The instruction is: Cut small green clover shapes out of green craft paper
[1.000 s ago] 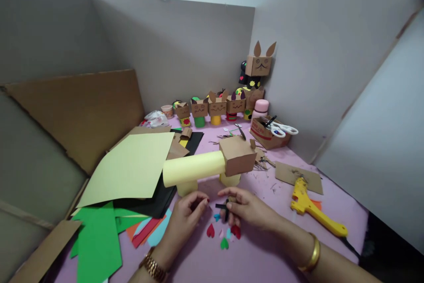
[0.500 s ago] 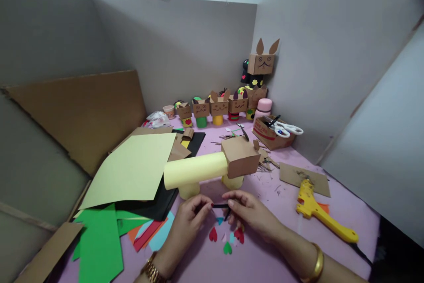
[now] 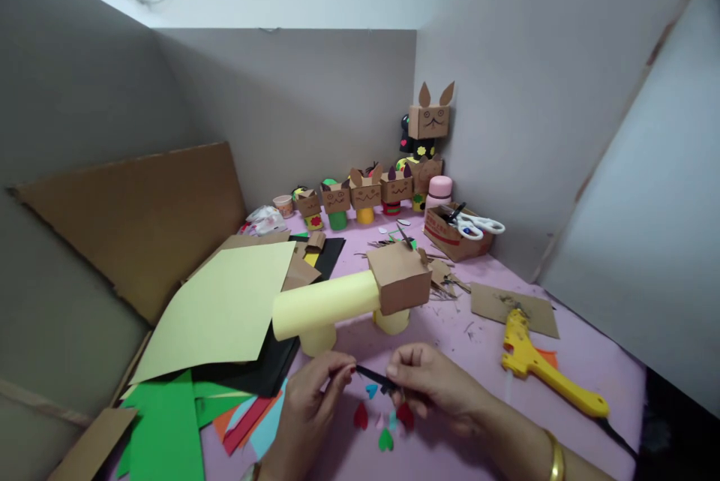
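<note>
In the lower middle of the frame, the left hand pinches the left end of a black strip; the strip slants between both grips, and the right hand is clamped near its right end.

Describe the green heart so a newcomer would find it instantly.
On the lilac table, find the yellow tube with a cardboard box at one end. Nearer the viewer, the left hand and right hand hold a black strip near small paper cutouts. The green heart lies nearest the viewer, the only green one among red, blue and pink.
</note>
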The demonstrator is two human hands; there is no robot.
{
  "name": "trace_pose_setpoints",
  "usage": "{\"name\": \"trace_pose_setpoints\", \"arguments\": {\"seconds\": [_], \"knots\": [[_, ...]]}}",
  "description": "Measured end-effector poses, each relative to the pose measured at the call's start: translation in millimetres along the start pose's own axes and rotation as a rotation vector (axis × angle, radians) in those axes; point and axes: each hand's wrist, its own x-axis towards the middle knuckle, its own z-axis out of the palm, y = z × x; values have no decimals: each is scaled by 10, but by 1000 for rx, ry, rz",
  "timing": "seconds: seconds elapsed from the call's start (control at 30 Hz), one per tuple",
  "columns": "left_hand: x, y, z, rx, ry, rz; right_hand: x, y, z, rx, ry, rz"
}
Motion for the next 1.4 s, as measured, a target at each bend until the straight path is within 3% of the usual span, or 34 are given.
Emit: {"name": "trace_pose_setpoints", "arguments": {"seconds": [0.2, 0.27, 0.37, 0.53, 0.7, 0.93, 1.13, 1.4], "knots": [[27, 42, -43, 53, 41, 83, -43, -26, 5, 196, -152, 137], [28, 62, -47, 40, 21, 62, -52, -7, -8, 251, -179, 125], [27, 104, -18, -60, 20, -84, -48, 24, -15, 275, -134, 60], [94, 229, 78, -409, 100, -480, -22, 48, 12, 193, 48, -74], [189, 366, 181, -581, 68, -608, -11, 98, 64, 13, 61, -157], [588, 512, 26, -537, 143, -551, -30, 124, 119, -34, 54, -201], [1097, 414, -140, -124, 37, -420, -26, 174, 133, -70, 70, -217], [1215, 297, -83, 116, -40, -308, -13, 206, 115, -77, 92, -180]]}}
